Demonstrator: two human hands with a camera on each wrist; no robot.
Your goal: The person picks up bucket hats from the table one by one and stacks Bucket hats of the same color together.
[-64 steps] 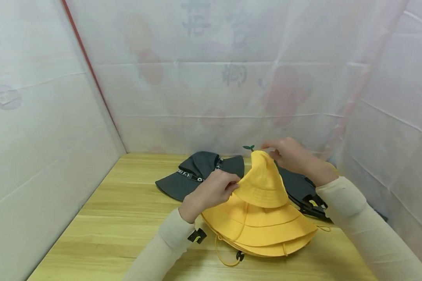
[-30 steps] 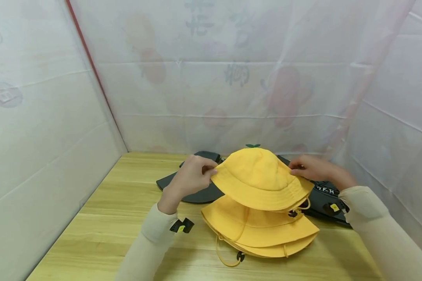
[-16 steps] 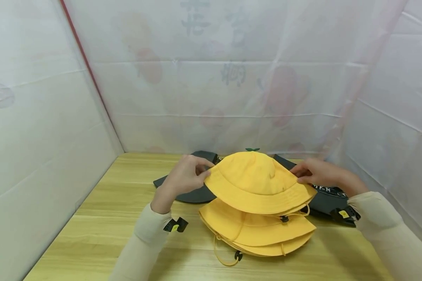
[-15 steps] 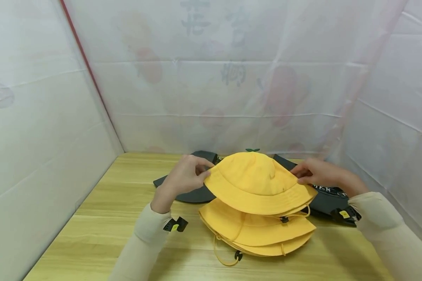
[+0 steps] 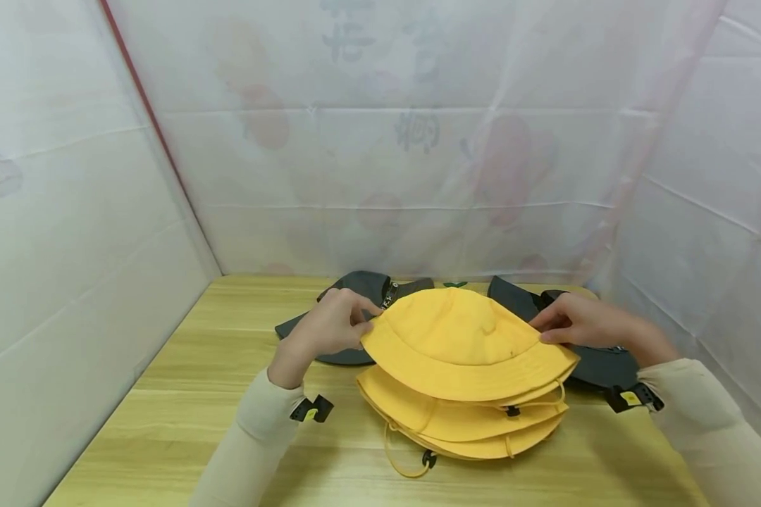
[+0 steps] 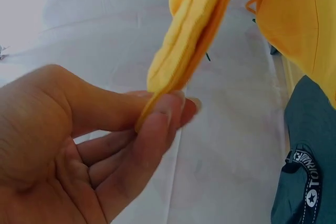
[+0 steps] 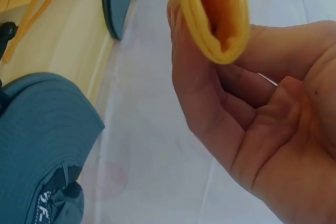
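A yellow bucket hat (image 5: 463, 341) is held just above a stack of two more yellow hats (image 5: 463, 422) on the wooden table (image 5: 196, 394). My left hand (image 5: 330, 327) pinches its brim at the left edge; the left wrist view shows the yellow brim (image 6: 184, 51) between thumb and fingers (image 6: 168, 116). My right hand (image 5: 577, 324) pinches the brim at the right edge, and the right wrist view shows the brim (image 7: 218, 19) caught between thumb and fingers (image 7: 189, 72). Yellow cords (image 5: 396, 458) with black toggles hang from the stack.
Dark grey hats lie behind the yellow ones, one at the left (image 5: 355, 296) and one at the right (image 5: 583, 359). White sheeting walls (image 5: 76, 232) close in the table on the left, back and right. Bare wood lies at the front left.
The top yellow hat went from folded to spread out, and both hands have lowered it toward the yellow stack. The hands shifted to opposite sides of the brim.
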